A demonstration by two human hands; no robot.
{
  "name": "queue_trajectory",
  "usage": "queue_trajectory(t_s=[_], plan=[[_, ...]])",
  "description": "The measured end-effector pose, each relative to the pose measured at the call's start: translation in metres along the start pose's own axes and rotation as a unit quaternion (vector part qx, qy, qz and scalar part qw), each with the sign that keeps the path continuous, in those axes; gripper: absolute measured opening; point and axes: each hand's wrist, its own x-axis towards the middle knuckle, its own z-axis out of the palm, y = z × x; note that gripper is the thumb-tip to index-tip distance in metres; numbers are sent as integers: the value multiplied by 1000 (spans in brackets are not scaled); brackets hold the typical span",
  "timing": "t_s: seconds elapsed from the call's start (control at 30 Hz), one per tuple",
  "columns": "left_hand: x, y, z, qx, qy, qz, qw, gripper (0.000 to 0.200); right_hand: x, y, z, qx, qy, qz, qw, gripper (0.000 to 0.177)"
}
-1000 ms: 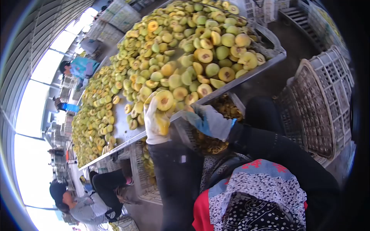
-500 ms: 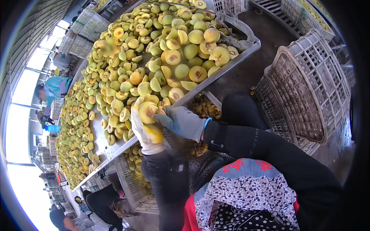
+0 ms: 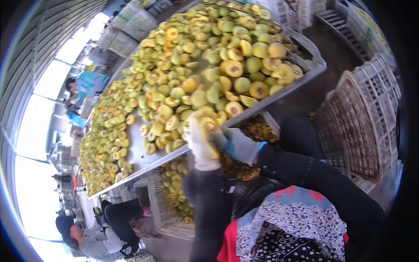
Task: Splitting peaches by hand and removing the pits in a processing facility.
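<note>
Fruit halves [image 3: 233, 68], yellow-green with brown centres, are heaped on a metal table [image 3: 139, 144]. My left hand [image 3: 202, 142], in a white glove with a yellow patch, is wrapped round a cut fruit [image 3: 208, 123] at the table's near edge. My right hand [image 3: 238, 143], in a grey-blue glove, presses its fingers against the same fruit from the right. Motion blurs both hands, and whatever else the right fingers hold is hidden. Below the edge, more fruit [image 3: 178, 192] fills a crate under my left forearm, and brown scraps [image 3: 259, 131] lie beneath my right hand.
Large plastic crates [image 3: 360, 118] stand at the right, with a slatted rack [image 3: 342, 30] behind them. One person in teal [image 3: 89, 85] is beyond the table at the far left. Another person [image 3: 98, 240] sits at the lower left. Stacked crates [image 3: 126, 32] stand at the back.
The view has swung, so the table, people and crates appear further right and mostly lower. Both hands remain together at the fruit and are now more blurred.
</note>
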Motion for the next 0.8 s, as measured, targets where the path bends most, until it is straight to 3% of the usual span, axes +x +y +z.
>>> queue_trajectory(t_s=[0.03,0.07,0.2,0.27,0.37,0.4,0.5,0.53,0.63,0.7,0.73,0.8], plan=[[-7,-14,2,-5,-1,-1,1000,37,1,-2,3,49,-9,35,998,43],[-3,-2,-1,-110,-13,-147,983,38,3,8,9,61,-6,36,997,41],[3,10,-7,-285,-7,-275,918,29,1,27,20,188,-35,12,981,30],[6,12,-10,-533,23,-439,723,25,4,42,22,172,-54,23,983,27],[7,17,-10,-540,11,-409,735,25,9,77,31,196,-41,-51,979,27],[9,20,-12,-547,11,-414,727,25,5,55,23,144,-76,-37,986,29],[3,9,-6,-474,-62,-348,807,24,-7,29,21,176,-76,-9,981,33],[3,12,-5,-500,-45,-367,783,24,-10,16,17,166,-78,-25,983,39],[5,13,-2,-530,-11,-405,745,24,-8,13,15,167,-76,45,982,51],[6,10,0,-503,1,-395,769,27,-16,-37,-3,141,-150,210,956,56],[10,10,-4,-507,-11,-391,768,28,-17,-55,-10,129,-183,289,931,58],[20,14,-13,-523,-40,-391,756,39,-5,-30,-17,341,-314,340,818,62]])
